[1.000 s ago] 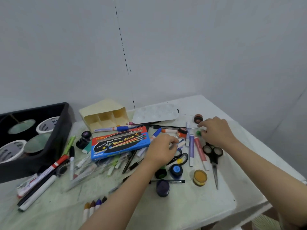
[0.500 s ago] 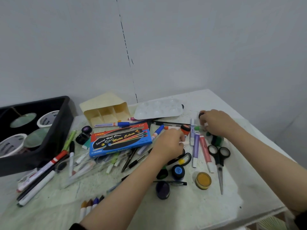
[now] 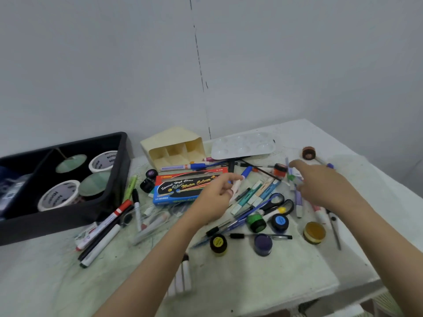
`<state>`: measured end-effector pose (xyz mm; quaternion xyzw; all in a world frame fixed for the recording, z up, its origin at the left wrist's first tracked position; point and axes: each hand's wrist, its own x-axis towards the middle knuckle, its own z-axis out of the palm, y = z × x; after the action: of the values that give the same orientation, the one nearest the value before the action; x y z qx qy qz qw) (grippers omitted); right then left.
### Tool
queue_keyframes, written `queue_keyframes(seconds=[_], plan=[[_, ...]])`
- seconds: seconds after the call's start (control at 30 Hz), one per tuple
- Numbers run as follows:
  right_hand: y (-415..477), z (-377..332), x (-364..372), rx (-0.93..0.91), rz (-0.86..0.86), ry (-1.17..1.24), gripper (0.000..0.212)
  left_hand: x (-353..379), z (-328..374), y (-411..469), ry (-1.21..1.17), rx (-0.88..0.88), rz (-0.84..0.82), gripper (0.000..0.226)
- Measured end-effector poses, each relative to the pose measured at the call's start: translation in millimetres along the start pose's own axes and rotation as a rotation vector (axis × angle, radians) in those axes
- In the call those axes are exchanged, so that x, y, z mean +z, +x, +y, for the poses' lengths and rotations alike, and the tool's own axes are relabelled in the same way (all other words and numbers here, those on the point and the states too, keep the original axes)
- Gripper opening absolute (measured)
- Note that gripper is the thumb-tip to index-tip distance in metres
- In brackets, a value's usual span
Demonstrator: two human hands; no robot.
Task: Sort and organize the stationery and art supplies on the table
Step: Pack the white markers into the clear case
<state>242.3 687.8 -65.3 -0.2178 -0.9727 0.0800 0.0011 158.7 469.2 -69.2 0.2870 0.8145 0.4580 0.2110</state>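
A person's left hand [image 3: 215, 195] pinches a pale tube [image 3: 237, 190] above a cluttered table [image 3: 274, 282]; the right hand [image 3: 320, 186], fingers spread and loose, hovers over markers [image 3: 298, 202]. A blue watercolour box [image 3: 178, 191] lies at the left hand's 9 o'clock, scissors [image 3: 270, 208] at 3, paint pots [image 3: 262, 243] at 5, a cream organiser [image 3: 174, 147] at 11, and a black tray [image 3: 68, 216] farther out at 9

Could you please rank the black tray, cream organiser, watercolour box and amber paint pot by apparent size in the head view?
1. black tray
2. cream organiser and watercolour box, too alike to rank
3. amber paint pot, clearly smallest
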Motion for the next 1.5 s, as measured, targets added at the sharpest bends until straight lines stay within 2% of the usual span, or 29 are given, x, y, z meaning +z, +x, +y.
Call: queue_keyframes(seconds=[0.13, 0.3, 0.43, 0.67, 0.77, 1.03, 1.17, 1.3, 1.5], plan=[[-26.5, -34.3, 3.6, -0.038, -0.119, 0.225, 0.038, -29.2, -18.3, -30.9, -0.052, -0.019, 0.063, 0.036], [-62.8, -89.1, 20.5, -0.116, -0.103, 0.574, 0.022, -59.8, -46.1, -74.8, -0.131, -0.089, 0.121, 0.032], [-91.3, -136.1, 42.3, -0.162, -0.119, 0.764, 0.019, -78.6, -74.1, -111.3, -0.16, -0.128, 0.189, 0.027], [-133.0, -195.6, 75.5, -0.298, -0.148, 0.937, 0.017, -91.2, -104.6, -157.4, -0.153, -0.15, 0.216, 0.021], [-137.8, -210.2, 83.2, -0.287, -0.168, 0.98, 0.02, -89.2, -111.6, -167.1, -0.19, -0.163, 0.213, 0.02], [-133.3, -226.1, 93.5, -0.293, -0.15, 0.858, 0.026, -81.2, -126.4, -171.7, -0.187, -0.16, 0.228, 0.023], [-130.2, -229.9, 96.4, -0.316, -0.112, 0.759, 0.014, -79.6, -131.5, -171.0, -0.187, -0.137, 0.243, 0.023], [-126.8, -234.2, 97.3, -0.312, -0.096, 0.559, 0.03, -79.1, -136.6, -170.0, -0.201, -0.129, 0.249, 0.022], [-127.2, -233.1, 104.3, -0.353, -0.071, 0.441, 0.027, -78.4, -144.3, -168.7, -0.23, -0.11, 0.271, 0.022]])
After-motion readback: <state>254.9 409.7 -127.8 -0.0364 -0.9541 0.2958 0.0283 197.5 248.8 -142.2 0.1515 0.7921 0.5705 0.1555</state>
